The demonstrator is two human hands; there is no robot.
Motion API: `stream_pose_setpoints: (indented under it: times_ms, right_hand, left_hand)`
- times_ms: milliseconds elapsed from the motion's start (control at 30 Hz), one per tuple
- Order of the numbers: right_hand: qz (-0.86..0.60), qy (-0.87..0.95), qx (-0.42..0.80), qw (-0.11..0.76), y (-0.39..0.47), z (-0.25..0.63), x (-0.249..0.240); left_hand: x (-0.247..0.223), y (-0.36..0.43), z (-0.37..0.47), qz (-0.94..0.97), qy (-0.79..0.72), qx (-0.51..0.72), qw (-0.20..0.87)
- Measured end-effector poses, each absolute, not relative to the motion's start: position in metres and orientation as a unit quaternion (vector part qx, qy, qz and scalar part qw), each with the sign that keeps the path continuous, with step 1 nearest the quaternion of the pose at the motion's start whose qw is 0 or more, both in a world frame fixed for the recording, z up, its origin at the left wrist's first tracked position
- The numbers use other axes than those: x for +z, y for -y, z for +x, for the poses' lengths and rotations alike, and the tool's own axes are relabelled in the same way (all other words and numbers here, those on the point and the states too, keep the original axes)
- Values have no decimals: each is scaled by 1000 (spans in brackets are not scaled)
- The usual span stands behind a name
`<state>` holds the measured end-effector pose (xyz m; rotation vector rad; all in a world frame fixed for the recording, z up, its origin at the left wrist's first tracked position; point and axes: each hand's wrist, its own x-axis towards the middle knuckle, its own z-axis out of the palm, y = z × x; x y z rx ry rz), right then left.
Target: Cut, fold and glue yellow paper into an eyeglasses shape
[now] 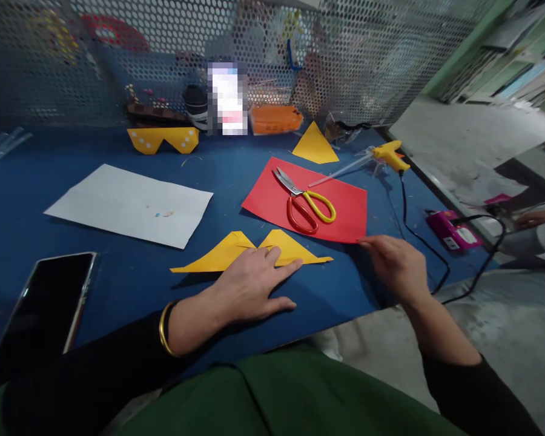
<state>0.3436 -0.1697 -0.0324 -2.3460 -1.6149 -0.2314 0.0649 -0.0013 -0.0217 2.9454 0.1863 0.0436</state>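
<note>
My left hand (252, 281) lies with its fingers spread on a yellow folded paper piece (218, 254) that has two peaks. At the right, my right hand (397, 263) pinches the near right corner of a red sheet (347, 209). Scissors (300, 201) with one red and one yellow handle rest on the red sheet, blades slightly parted. Left of it lies a white sheet (131, 203) with small specks on it. A yellow paper triangle (315, 145) is just behind the red sheet. Farther left stands a yellow mask-like piece (163, 139) with small white squares.
A yellow glue gun (390, 156) with a black cable lies at the right, near a magenta box (452, 230). A large phone (49, 303) is at the left. Behind are an orange packet (276, 119) and a perforated metal screen (163, 36). Another person's hand (538, 218) shows far right.
</note>
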Motion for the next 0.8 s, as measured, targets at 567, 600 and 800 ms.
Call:
stream_pose_setpoints:
  times_ms: [567,600,800]
  right_hand:
    - [-855,509,-14,99,148,357,-12]
    - [-856,508,-14,99,149,357,-12]
    - [-849,513,-52,116,149,356,-16]
  left_hand:
    - [-22,0,67,993,-63,-2,104]
    - [-22,0,67,993,-63,-2,104]
    - [-21,0,67,993,-61,-9,103]
